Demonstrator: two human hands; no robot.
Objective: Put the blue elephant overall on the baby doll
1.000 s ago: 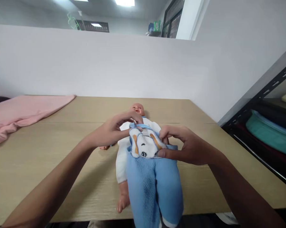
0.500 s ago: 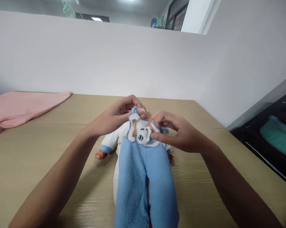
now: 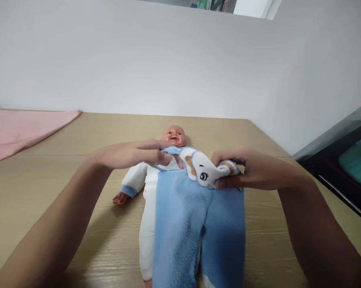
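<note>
A baby doll [image 3: 174, 136] lies on its back with its head toward the wall, in a white top and white trousers. Over its body hang blue fleece overalls [image 3: 180, 212] whose bib carries a white animal face [image 3: 200, 166] with orange patches. My left hand [image 3: 147, 154] pinches the blue upper edge of the overalls near the doll's neck. On the other side, my right hand [image 3: 237, 168] grips the bib's right part, which is bunched between thumb and fingers. One doll hand [image 3: 120, 199] shows at the left; the other arm is hidden.
The wooden table [image 3: 48, 208] meets a white wall [image 3: 138, 60] at the back. A pink cloth [image 3: 27, 130] lies at its far left. Beyond the right edge stands a black-framed thing [image 3: 333, 168] with a green item [image 3: 358, 162] in it.
My hands have moved apart, spreading the overalls' top, and the bib has shifted right. The doll's face has come into view. My view has tilted down.
</note>
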